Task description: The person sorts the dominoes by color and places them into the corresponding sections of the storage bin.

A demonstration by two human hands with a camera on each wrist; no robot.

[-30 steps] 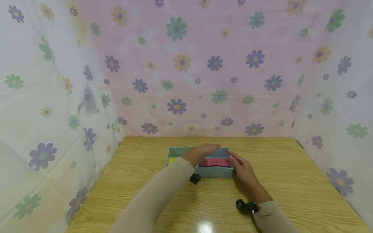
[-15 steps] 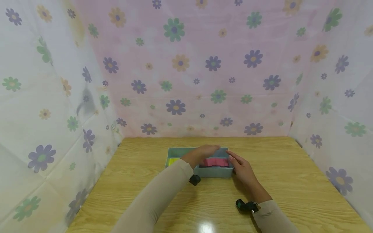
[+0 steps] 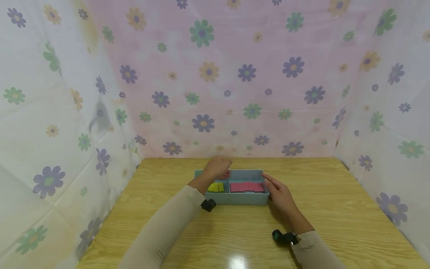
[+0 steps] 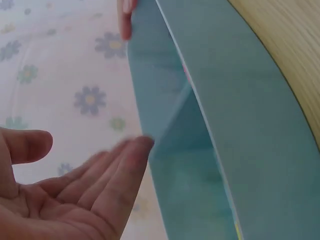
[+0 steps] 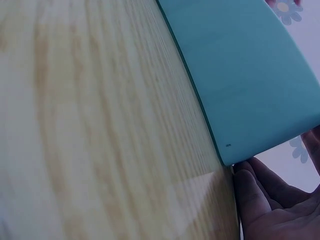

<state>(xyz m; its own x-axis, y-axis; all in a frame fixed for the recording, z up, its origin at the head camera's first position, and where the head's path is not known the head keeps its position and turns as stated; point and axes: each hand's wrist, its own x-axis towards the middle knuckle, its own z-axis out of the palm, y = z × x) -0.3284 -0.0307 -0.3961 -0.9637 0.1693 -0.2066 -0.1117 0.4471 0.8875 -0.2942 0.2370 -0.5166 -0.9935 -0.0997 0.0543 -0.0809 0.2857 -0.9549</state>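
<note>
A light blue storage box (image 3: 236, 199) with a divider stands on the table. Yellow pieces (image 3: 216, 187) lie in its left compartment and a row of flat pink pieces (image 3: 246, 187) in its right one. My left hand (image 3: 216, 169) is above the back of the left compartment. In the left wrist view, that hand (image 4: 85, 195) has its fingers extended and thumb apart, holding nothing. My right hand (image 3: 282, 196) rests against the box's right end. In the right wrist view, its fingers (image 5: 250, 192) touch the box's lower corner, and another finger lies higher on the end wall.
The wood-grain table (image 3: 161, 209) extends around the box. Behind it hangs a pink flowered cloth (image 3: 221, 93), with white flowered cloths (image 3: 40, 130) at the sides. A black wrist camera (image 3: 283, 237) sits by the right sleeve, another (image 3: 208, 204) by the left.
My left hand has moved left and up from over the right compartment, uncovering the divider and more of the pink and yellow pieces. My right hand and the box stay put.
</note>
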